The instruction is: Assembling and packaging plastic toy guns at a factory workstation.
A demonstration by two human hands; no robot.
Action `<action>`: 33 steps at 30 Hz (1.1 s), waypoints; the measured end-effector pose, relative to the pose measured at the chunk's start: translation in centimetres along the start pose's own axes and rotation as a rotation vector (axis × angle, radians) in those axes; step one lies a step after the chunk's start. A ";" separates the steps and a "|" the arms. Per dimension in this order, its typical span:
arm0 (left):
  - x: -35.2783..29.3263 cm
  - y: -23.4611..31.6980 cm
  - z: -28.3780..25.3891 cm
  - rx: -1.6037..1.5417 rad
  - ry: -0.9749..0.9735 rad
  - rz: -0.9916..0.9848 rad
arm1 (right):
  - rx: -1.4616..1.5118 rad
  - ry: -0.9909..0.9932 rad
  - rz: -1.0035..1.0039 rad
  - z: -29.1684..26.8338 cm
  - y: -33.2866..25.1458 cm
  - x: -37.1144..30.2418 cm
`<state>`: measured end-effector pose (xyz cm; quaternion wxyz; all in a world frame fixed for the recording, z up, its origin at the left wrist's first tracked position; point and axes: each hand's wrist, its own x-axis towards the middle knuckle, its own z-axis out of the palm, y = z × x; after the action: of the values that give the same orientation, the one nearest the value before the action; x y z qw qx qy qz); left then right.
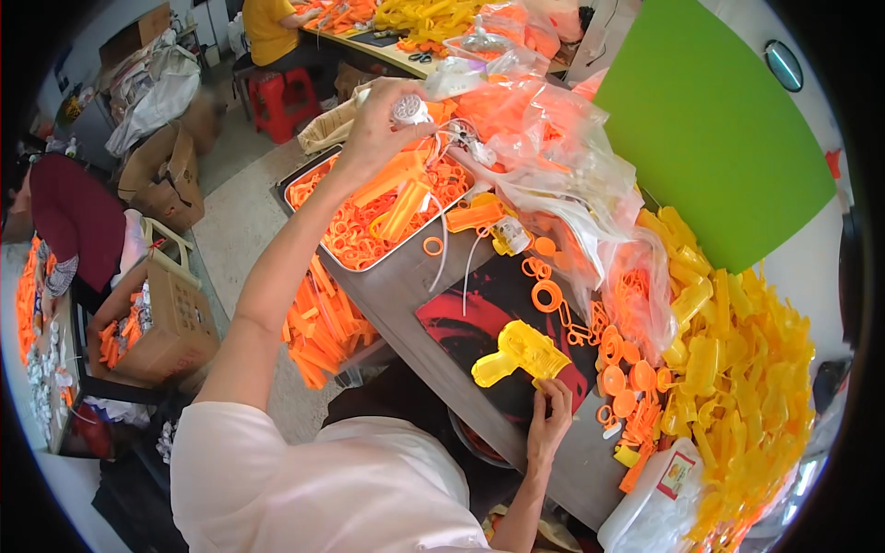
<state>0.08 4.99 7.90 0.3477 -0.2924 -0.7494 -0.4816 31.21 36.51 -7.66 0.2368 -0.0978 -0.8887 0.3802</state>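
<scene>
My left hand (385,127) is raised over an orange-filled tray (355,268), its fingers closed round a white round part (410,110) with a patterned face. Thin white wires (439,267) hang down close to that hand; whether they join the round part I cannot tell. On a black and red mat (461,322) lies a yellow gun-shaped plastic shell (522,353), its hollow inside facing up. The fingers of my right hand (550,415) pinch the shell's near right edge. Orange rings and caps (547,296) lie along the mat's right side.
Yellow shell pieces (737,369) are heaped at the right, beside a white tub (653,488). Clear bags of orange parts (525,120) stand behind the mat. A green panel (719,129) rises at the far right. Across the room, a person in yellow (269,32) sits at another table.
</scene>
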 end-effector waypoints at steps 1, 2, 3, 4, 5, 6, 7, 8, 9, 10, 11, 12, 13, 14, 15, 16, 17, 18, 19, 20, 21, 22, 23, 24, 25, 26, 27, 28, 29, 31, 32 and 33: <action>-0.2 -1.5 0.1 0.072 -0.092 -0.108 | 0.003 0.001 0.002 0.1 0.1 -0.3; -0.4 -2.6 0.7 0.135 -0.182 -0.213 | 0.022 -0.001 0.017 0.1 0.5 -0.4; -0.6 -3.4 0.7 0.128 -0.185 -0.202 | 0.044 0.004 0.030 0.3 0.6 -0.2; -0.8 -4.2 0.5 0.144 -0.151 -0.161 | 0.044 0.016 0.031 0.5 0.4 0.2; -1.5 -4.2 0.0 0.164 -0.121 -0.132 | 0.059 0.070 0.028 0.5 -0.2 0.3; -1.2 -4.4 -0.3 0.247 -0.102 -0.129 | 0.075 0.123 0.024 0.5 -0.8 0.4; -1.5 -4.4 -0.4 0.249 -0.105 -0.133 | 0.076 0.119 0.027 0.5 -1.3 0.4; -0.9 -1.9 0.0 0.124 -0.104 -0.206 | -0.018 0.198 -0.055 0.3 -1.6 0.7; -0.4 0.4 0.0 0.004 -0.100 -0.280 | -0.108 0.272 -0.141 0.2 -2.1 1.1; -0.1 2.3 -0.2 0.007 -0.098 -0.280 | -0.105 0.271 -0.143 0.2 -3.1 1.6; 0.0 3.9 -0.6 -0.008 -0.104 -0.245 | -0.033 0.162 -0.170 0.4 -4.8 2.2; 0.0 5.2 -1.0 -0.016 -0.106 -0.209 | 0.043 0.049 -0.202 0.7 -6.7 2.9; 0.1 4.9 0.6 -0.041 -0.126 -0.219 | 0.131 -0.090 -0.124 1.1 -8.5 3.5; 0.1 5.5 1.2 -0.052 -0.100 -0.129 | 0.237 -0.226 -0.067 1.8 -10.4 3.9; 0.3 6.3 1.3 -0.054 -0.069 -0.037 | 0.323 -0.276 -0.155 3.2 -11.4 4.4; 0.5 6.8 1.6 0.000 -0.056 0.045 | 0.407 -0.326 -0.241 4.7 -12.2 4.8; 0.6 7.8 1.9 -0.003 -0.060 0.049 | 0.423 -0.308 -0.206 6.0 -13.4 5.2; 0.5 9.0 2.1 -0.018 -0.062 0.058 | 0.440 -0.293 -0.172 7.1 -14.3 5.6; 0.3 10.1 2.5 -0.035 -0.065 0.066 | 0.404 -0.239 -0.164 8.3 -14.4 5.8; -0.1 10.9 3.0 -0.121 -0.052 0.034 | 0.364 -0.187 -0.156 9.2 -14.2 6.0; -0.5 11.1 3.3 -0.130 -0.056 0.035 | 0.293 -0.148 -0.128 9.6 -14.1 6.3; -0.8 11.2 3.7 -0.153 -0.075 0.066 | 0.237 -0.042 -0.124 10.0 -13.9 6.5; -1.2 11.5 4.2 -0.181 -0.095 0.098 | 0.177 0.066 -0.119 10.3 -13.4 6.8; -1.5 12.7 4.4 -0.208 -0.150 0.042 | 0.132 0.112 -0.112 10.4 -12.4 7.3; -1.8 13.4 4.8 -0.229 -0.162 0.042 | 0.132 0.131 -0.096 10.6 -11.2 7.7; -2.0 14.1 5.2 -0.290 -0.201 0.013 | 0.132 0.148 -0.083 10.6 -10.5 8.1; -2.1 14.5 5.6 -0.352 -0.242 -0.016 | 0.221 0.148 -0.087 10.3 -9.7 8.6; -2.2 14.7 6.0 -0.277 -0.245 0.034 | 0.209 0.161 -0.077 9.7 -9.1 8.4; -2.3 14.3 6.4 -0.285 -0.247 0.035 | 0.315 0.107 0.018 9.0 -9.4 8.5; -2.5 13.2 7.5 -0.287 -0.140 0.079 | 0.461 0.090 0.158 7.6 -10.2 8.5; -2.7 12.7 7.7 -0.293 -0.144 0.078 | 0.455 0.107 0.139 6.7 -10.2 8.3; -2.9 12.3 7.7 -0.281 -0.174 0.080 | 0.450 0.121 0.119 5.5 -10.2 8.2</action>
<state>9.41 16.29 9.66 0.2560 -0.4083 -0.6898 -0.5403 21.41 28.86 -0.77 0.2826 -0.1172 -0.7584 0.5755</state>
